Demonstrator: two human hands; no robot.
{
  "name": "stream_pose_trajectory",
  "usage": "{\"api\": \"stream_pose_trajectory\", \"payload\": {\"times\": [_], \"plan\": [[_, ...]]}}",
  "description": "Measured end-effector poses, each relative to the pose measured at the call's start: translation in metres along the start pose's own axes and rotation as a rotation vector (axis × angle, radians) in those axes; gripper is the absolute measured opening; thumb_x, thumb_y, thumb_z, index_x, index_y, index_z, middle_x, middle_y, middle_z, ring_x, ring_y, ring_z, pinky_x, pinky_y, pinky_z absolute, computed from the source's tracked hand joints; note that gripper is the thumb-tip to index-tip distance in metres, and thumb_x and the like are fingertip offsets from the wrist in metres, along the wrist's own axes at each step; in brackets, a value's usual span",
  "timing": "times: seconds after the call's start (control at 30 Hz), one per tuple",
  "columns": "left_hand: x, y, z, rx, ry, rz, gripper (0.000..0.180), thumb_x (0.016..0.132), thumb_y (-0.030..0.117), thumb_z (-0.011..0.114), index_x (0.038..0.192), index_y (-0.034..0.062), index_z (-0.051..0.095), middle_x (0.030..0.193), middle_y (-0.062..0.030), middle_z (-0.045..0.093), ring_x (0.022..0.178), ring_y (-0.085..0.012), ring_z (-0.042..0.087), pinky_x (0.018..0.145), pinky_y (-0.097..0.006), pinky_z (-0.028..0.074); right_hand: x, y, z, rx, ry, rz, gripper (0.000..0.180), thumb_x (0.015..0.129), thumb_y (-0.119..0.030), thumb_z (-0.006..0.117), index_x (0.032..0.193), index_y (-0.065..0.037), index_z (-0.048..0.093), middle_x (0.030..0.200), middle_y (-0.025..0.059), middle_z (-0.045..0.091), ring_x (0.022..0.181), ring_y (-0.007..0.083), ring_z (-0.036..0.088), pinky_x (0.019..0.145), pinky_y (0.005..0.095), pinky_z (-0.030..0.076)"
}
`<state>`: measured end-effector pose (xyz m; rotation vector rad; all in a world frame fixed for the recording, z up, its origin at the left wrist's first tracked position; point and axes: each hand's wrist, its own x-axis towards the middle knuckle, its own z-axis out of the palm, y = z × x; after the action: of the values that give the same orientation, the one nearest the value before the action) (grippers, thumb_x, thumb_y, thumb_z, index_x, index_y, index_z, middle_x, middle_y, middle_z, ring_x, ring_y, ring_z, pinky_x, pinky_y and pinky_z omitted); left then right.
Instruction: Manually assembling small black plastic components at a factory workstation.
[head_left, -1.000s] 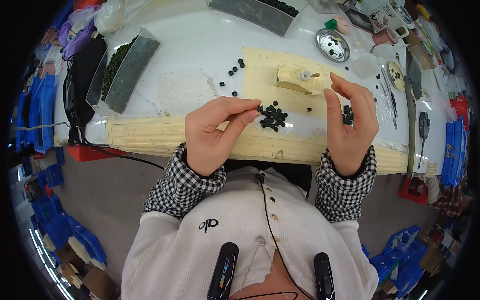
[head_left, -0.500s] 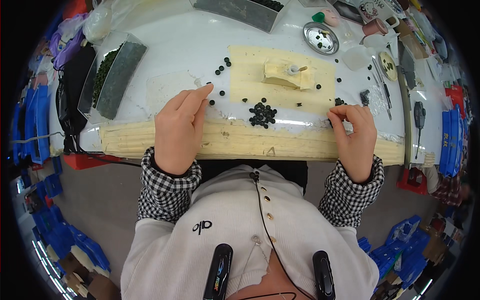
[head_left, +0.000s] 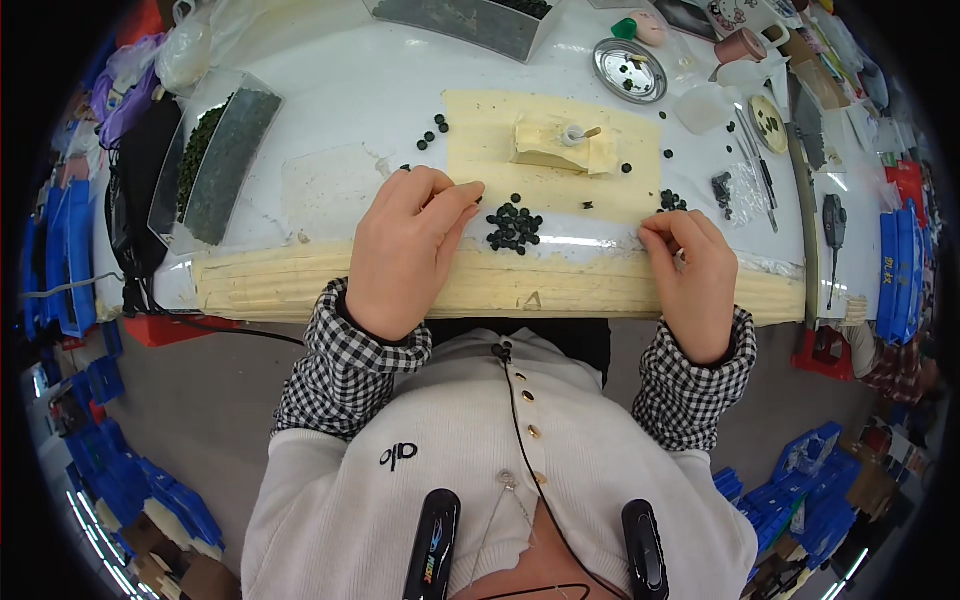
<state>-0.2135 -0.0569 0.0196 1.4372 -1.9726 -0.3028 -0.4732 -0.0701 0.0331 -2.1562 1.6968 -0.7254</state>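
My left hand [head_left: 408, 255] is closed, thumb and forefinger pinched at a small black piece [head_left: 479, 199] on the table, just left of a pile of small black round parts [head_left: 515, 228]. Closed in a pinch too, my right hand [head_left: 695, 270] hovers over the table's front edge; what its fingertips hold, if anything, is too small to make out. Beside it lies a smaller cluster of black parts [head_left: 672, 201]. Between the hands, on a yellowish sheet [head_left: 480, 130], stands a tape-covered block [head_left: 550, 150] with a small stick in a cup-like holder.
A clear bin of dark green pieces [head_left: 235, 150] stands at the left, a grey tray [head_left: 470, 28] at the far side. Loose black parts [head_left: 428, 136] lie beyond my left hand. At the right are a round metal dish [head_left: 630, 85], tweezers [head_left: 768, 185] and a pink mug [head_left: 738, 46].
My left hand has moved right, its fingertips reaching the small black piece beside the pile. The right hand stays pinched and has shifted slightly left, away from the smaller cluster.
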Motion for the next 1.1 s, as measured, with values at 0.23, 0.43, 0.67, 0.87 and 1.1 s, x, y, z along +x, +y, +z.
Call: {"api": "stream_pose_trajectory", "payload": {"times": [0.23, 0.43, 0.67, 0.87, 1.1], "plan": [[0.004, 0.000, 0.009, 0.078, 0.004, 0.078, 0.010, 0.076, 0.003, 0.066, 0.086, 0.0031, 0.063, 0.078, -0.0054, 0.055, 0.073, -0.0227, 0.052, 0.062, -0.033, 0.046, 0.001, 0.001, -0.001, 0.141, 0.073, -0.042, 0.008, 0.078, 0.001, 0.064, 0.083, 0.001, 0.058, 0.075, 0.0118, 0.058, 0.065, 0.0259, 0.056, 0.058, 0.0314, 0.045], [0.000, 0.007, 0.003, -0.153, 0.103, 0.020, 0.016, 0.075, -0.006, 0.066, 0.089, 0.0007, 0.063, 0.080, -0.0084, 0.061, 0.069, -0.0238, 0.057, 0.059, -0.029, 0.046, 0.001, -0.005, 0.005, 0.229, 0.072, -0.021, 0.009, 0.078, 0.002, 0.063, 0.085, 0.001, 0.058, 0.075, 0.0114, 0.059, 0.062, 0.0234, 0.055, 0.056, 0.0297, 0.044], [-0.003, 0.020, -0.012, -0.414, 0.012, -0.033, 0.015, 0.078, -0.004, 0.065, 0.093, -0.0001, 0.065, 0.080, -0.0099, 0.061, 0.066, -0.0182, 0.057, 0.060, -0.026, 0.046, 0.001, -0.014, 0.006, 0.260, 0.057, -0.066, 0.009, 0.077, 0.006, 0.063, 0.085, 0.003, 0.062, 0.077, 0.0102, 0.062, 0.065, 0.0165, 0.059, 0.060, 0.0251, 0.047], [-0.014, 0.018, -0.011, -0.774, -0.096, -0.241, 0.011, 0.087, -0.001, 0.059, 0.097, -0.0041, 0.062, 0.089, -0.0080, 0.061, 0.077, -0.0115, 0.057, 0.068, -0.023, 0.046, -0.001, -0.017, 0.010, 0.277, 0.053, -0.093, 0.016, 0.075, 0.008, 0.063, 0.089, 0.002, 0.065, 0.081, 0.0114, 0.064, 0.071, 0.0183, 0.062, 0.065, 0.0249, 0.049], [-0.013, 0.021, -0.011, -1.040, -0.111, -0.386, 0.016, 0.087, -0.002, 0.058, 0.102, -0.0044, 0.063, 0.096, -0.0114, 0.063, 0.084, -0.0125, 0.060, 0.076, -0.024, 0.049, -0.001, -0.039, 0.012, 0.603, -0.061, -0.026, 0.019, 0.078, 0.008, 0.063, 0.096, 0.002, 0.066, 0.085, 0.0084, 0.066, 0.080, 0.0136, 0.064, 0.072, 0.0239, 0.050]]}}
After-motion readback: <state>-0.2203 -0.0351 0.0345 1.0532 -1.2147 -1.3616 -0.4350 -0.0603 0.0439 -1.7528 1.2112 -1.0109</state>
